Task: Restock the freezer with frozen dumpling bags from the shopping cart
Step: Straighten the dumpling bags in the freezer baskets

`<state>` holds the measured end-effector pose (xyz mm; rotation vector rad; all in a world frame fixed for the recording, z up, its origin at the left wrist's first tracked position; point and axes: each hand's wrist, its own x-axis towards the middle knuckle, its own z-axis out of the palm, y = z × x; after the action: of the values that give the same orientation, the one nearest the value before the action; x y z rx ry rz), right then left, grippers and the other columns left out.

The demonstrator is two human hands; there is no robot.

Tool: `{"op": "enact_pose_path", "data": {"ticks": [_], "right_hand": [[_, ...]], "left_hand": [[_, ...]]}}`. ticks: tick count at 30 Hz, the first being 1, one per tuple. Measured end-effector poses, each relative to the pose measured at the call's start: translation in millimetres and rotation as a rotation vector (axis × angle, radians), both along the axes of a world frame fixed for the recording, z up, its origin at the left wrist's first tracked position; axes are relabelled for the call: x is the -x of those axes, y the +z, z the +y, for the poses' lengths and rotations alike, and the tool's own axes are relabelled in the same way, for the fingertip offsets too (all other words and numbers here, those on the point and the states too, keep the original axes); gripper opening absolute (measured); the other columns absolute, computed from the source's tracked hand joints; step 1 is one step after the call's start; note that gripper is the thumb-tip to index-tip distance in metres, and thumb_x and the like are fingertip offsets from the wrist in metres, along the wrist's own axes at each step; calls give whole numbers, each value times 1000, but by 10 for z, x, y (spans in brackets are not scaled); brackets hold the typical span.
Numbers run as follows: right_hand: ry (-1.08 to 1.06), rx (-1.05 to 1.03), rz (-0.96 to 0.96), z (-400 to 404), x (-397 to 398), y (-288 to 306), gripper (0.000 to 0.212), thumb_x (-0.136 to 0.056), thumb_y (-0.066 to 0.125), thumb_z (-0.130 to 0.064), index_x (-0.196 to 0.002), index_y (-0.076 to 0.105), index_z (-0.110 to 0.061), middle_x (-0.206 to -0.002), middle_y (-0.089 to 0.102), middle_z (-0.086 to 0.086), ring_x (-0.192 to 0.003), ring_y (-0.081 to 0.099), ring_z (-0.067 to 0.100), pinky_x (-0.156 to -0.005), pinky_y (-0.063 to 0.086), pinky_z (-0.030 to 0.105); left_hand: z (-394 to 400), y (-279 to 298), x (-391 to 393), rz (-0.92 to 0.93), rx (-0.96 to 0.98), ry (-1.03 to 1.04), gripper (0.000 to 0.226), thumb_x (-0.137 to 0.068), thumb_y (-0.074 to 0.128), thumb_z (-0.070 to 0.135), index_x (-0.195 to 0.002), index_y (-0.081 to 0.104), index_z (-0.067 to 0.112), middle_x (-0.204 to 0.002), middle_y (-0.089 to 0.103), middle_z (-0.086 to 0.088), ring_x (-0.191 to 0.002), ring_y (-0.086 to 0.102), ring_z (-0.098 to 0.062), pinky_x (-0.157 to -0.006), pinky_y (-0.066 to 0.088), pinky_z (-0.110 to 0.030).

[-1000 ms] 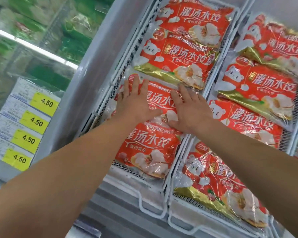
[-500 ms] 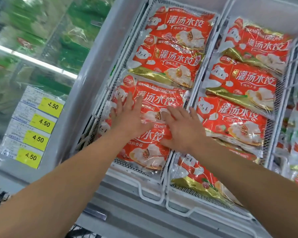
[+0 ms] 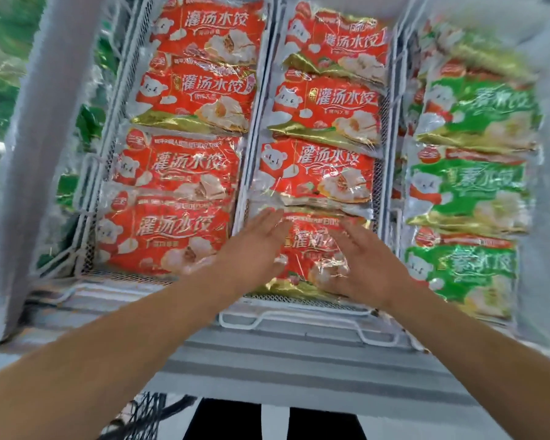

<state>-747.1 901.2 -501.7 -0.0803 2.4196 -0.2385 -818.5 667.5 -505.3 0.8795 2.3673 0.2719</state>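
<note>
Shop: freezer baskets [image 3: 302, 315] of dumpling bags [image 3: 200, 90].

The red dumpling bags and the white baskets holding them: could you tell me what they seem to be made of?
The red dumpling bags look like glossy plastic film with gold foil edges, judging by crinkles and glare. The white baskets appear to be coated metal wire with mesh sides, though the coating is only a guess.

Bright, even overhead lighting; shadows are faint. Glare streaks the shiny red bags [image 3: 185, 90]. Motion blur softens the whole view, strongest at the green bags [image 3: 470, 185] right of them. Wide-angle distortion bends the freezer wall [image 3: 35, 138] left of the red bags.
</note>
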Motion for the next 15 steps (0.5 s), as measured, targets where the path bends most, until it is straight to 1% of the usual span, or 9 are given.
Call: {"op": "enact_pose_path", "data": {"ticks": [2, 4, 6, 8, 10, 12, 15], "right_hand": [[23, -3, -18, 43, 17, -109, 103, -83, 56, -67, -155, -8, -30, -164, -16, 0, -152, -9, 25, -123, 10, 45], [30, 12, -41, 106, 24, -171, 108, -84, 61, -62, -155, -13, -30, -162, -22, -1, -151, -14, 25, -123, 9, 46], [27, 16, -58, 121, 5, -179, 109, -84, 63, -60, -154, -17, -31, -161, -26, -2, -150, -16, 25, -122, 10, 45], [31, 6, -56, 132, -80, -178, 110, -84, 63, -60, -154, -17, -31, -161, -25, -2, -150, -14, 26, -120, 14, 45], [20, 13, -41, 146, -166, -206, 112, -82, 65, -61, -153, -17, -32, -161, -23, -4, -150, -10, 27, -120, 16, 46], [25, 44, -33, 182, -183, -220, 114, -80, 66, -62, -153, -17, -33, -162, -21, -5, -150, -8, 27, -122, 14, 47], [71, 61, -4, 230, -149, -213, 113, -80, 63, -66, -154, -14, -31, -162, -16, -2, -150, -5, 29, -121, 10, 47]], "left_hand": [[125, -121, -19, -8, 123, -72, 102, -88, 58, 62, -159, -1, 18, -166, -10, -5, -152, -8, -31, -122, 1, -41], [272, -221, -15, -16, 218, -91, 114, -80, 56, 75, -157, -11, 25, -164, -21, -4, -150, -17, -35, -123, -2, -49], [343, -320, -10, -39, 273, -62, 121, -75, 61, 77, -155, -16, 31, -162, -28, -2, -148, -24, -36, -122, -5, -53], [397, -377, -69, -50, 305, -63, 122, -73, 64, 76, -154, -18, 34, -160, -31, -1, -147, -26, -36, -119, -7, -52], [409, -406, -144, -26, 323, -89, 121, -74, 62, 76, -154, -18, 34, -161, -29, -2, -148, -24, -37, -120, -5, -51], [397, -409, -182, -12, 337, -90, 120, -75, 59, 78, -153, -20, 33, -162, -28, -3, -148, -23, -36, -121, -4, -51], [371, -382, -164, -32, 332, -65, 120, -74, 59, 79, -153, -21, 35, -162, -28, 1, -149, -23, -33, -121, -3, -49]]}}
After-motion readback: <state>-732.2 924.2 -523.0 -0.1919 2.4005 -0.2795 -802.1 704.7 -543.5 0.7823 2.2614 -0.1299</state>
